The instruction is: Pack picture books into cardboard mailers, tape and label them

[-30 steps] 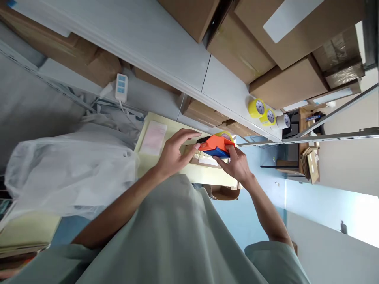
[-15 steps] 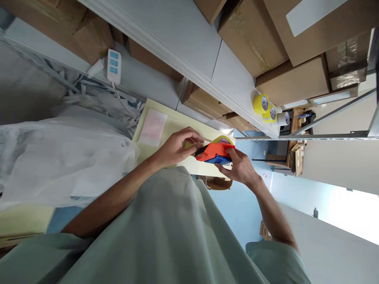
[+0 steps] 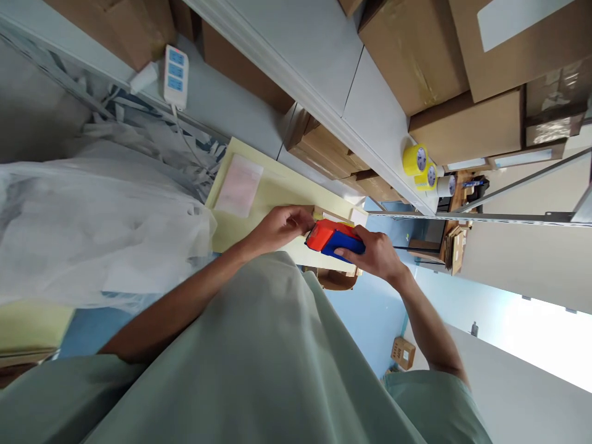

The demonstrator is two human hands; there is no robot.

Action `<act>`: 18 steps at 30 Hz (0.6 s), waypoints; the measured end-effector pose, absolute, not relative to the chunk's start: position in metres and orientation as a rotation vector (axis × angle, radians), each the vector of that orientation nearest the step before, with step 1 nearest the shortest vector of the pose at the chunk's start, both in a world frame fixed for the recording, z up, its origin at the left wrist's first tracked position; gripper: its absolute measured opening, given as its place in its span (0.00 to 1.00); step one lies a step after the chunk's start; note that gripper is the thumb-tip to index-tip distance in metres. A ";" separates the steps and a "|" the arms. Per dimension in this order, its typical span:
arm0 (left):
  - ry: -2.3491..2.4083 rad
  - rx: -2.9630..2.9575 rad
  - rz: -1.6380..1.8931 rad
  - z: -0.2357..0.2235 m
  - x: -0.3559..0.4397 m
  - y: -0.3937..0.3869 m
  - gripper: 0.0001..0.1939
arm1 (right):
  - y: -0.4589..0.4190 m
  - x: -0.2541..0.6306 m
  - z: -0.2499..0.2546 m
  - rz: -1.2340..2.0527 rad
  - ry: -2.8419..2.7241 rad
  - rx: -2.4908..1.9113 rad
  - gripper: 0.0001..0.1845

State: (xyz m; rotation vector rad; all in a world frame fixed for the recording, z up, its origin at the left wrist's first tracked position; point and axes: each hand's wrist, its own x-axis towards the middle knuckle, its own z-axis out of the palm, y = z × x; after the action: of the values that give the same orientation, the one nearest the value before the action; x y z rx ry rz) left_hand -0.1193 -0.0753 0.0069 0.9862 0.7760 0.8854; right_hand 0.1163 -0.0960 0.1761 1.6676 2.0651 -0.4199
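I stand in what looks like a packing room or stockroom: taped brown cardboard boxes crowd a long pale grey shelf beyond my flat pale yellow worktable, round yellow rolls of tape line its edge, and my right hand grips a red-and-blue plastic tape dispenser.

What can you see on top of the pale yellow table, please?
On the table, a pinkish sheet and part of a cardboard box show. The left hand, right hand and red-and-blue tape dispenser cover whatever lies behind them.
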 end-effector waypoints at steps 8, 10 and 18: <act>0.855 0.606 0.791 -0.044 -0.085 -0.100 0.24 | -0.069 0.113 0.192 -0.625 1.745 1.660 0.28; 0.919 0.557 0.796 -0.061 -0.084 -0.102 0.26 | -0.059 0.124 0.203 -0.707 1.669 1.655 0.31; 1.027 0.463 0.819 -0.105 -0.058 -0.083 0.23 | -0.029 0.123 0.208 -0.645 1.625 1.732 0.37</act>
State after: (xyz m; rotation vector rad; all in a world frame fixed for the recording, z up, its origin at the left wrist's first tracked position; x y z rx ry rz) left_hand -0.0582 -0.0832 -0.1053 0.4634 1.0272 0.8187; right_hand 0.1229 -0.0293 0.2082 1.7317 1.6250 -0.6455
